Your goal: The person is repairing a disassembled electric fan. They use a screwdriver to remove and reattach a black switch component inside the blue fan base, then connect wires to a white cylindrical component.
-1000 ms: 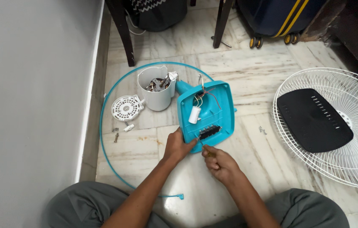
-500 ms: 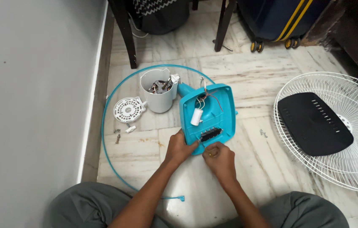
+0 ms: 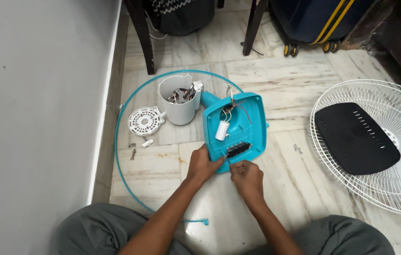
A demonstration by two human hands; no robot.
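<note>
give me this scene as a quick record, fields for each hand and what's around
left hand: grips near edge of teal fan base
right hand: pinches thin tool at black switch block
inside base: white capacitor, wires
left of base: white motor housing, round white cover, screws
right: white fan guard
floor: teal ring
</note>
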